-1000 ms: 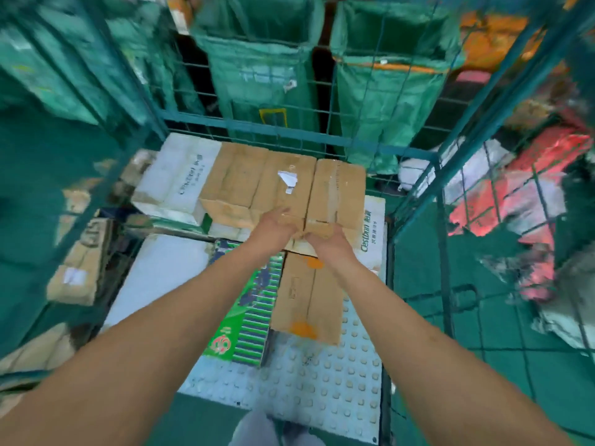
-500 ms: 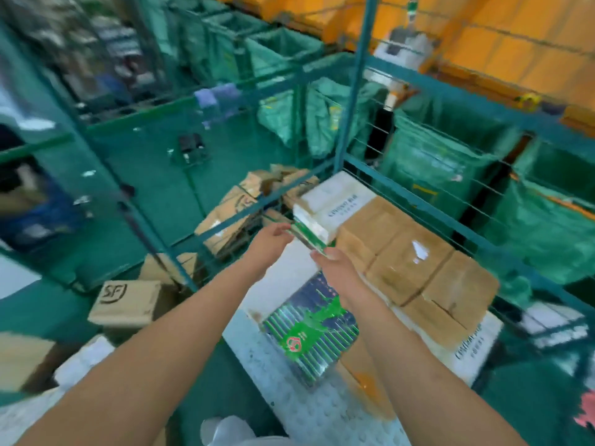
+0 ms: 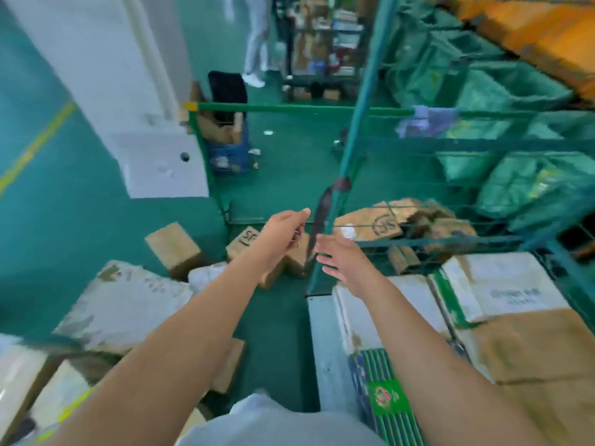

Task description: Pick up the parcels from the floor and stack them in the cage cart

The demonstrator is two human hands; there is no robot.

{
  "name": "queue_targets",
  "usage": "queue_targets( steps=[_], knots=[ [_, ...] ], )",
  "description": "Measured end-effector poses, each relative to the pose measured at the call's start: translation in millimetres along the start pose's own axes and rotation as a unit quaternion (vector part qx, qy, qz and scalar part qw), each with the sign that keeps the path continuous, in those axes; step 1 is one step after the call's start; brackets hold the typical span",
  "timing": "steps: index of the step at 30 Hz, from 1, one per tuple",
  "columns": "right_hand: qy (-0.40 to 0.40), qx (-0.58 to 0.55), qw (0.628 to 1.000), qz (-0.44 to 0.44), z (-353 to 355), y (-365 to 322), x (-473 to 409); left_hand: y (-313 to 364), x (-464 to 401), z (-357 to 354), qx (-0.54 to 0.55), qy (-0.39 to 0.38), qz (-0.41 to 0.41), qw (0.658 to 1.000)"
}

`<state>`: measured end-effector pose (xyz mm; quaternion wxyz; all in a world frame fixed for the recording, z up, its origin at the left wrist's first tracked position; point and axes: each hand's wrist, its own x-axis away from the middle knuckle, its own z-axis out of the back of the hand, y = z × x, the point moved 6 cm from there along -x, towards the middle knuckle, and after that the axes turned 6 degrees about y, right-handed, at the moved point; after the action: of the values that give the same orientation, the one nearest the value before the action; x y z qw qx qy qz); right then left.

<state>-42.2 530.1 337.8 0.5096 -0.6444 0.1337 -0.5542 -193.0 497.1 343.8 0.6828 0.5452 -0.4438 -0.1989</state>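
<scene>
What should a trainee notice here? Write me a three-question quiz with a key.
1. True or false: the right hand grips a parcel.
2. The striped box lies: A in a bag, B in the cart, C on a shelf.
3. Fill in: the brown box stands on the ___.
Key: 1 false; 2 B; 3 floor.

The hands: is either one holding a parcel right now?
No, the left hand and right hand are both empty, fingers loose, above the floor parcels.
</scene>
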Motion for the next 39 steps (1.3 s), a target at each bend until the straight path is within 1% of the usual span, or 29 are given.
queue_targets(
  steps=[2,5,7,11,14,17,22,27,30,36,39],
  knots=[
    [-0.025,0.000,1.000,0.009,-39.1,-12.9,-13.4,3.8,-8.6,41.8,0.025,0.032,0.009,0.999],
    [-0.100,0.036,0.994,0.017,-114.4,-27.4,-31.9,6.4,-17.8,119.5,0.065,0.100,0.016,0.993],
    [-0.133,0.071,0.988,0.020,-155.9,-34.8,-41.7,3.6,-18.7,166.4,0.090,0.141,0.023,0.986],
    [-0.174,0.103,0.979,0.028,-214.9,-46.8,-55.7,-12.3,-13.6,237.3,0.133,0.221,0.048,0.965],
    [-0.201,0.114,0.973,0.023,-245.4,-51.7,-67.3,-28.9,-12.4,270.5,0.146,0.263,0.062,0.952],
    [-0.202,0.120,0.972,0.023,-265.2,-53.0,-88.6,-40.5,-14.0,290.1,0.170,0.301,0.078,0.935],
    [-0.211,0.143,0.967,0.014,-289.0,-63.9,-132.3,-50.6,-41.5,309.4,0.190,0.337,0.100,0.917],
    [-0.233,0.171,0.957,0.004,-314.7,-92.4,-193.1,-49.7,-95.9,320.2,0.228,0.401,0.144,0.875],
    [-0.252,0.196,0.948,0.011,-328.6,-113.1,-230.3,-44.9,-130.9,323.7,0.209,0.427,0.126,0.871],
    [-0.264,0.256,0.930,-0.011,-356.0,-137.9,-306.9,-46.2,-190.4,334.3,0.198,0.444,0.158,0.859],
    [-0.276,0.294,0.915,-0.026,-378.1,-137.5,-336.0,-63.0,-216.3,348.2,0.203,0.467,0.171,0.843]
  ],
)
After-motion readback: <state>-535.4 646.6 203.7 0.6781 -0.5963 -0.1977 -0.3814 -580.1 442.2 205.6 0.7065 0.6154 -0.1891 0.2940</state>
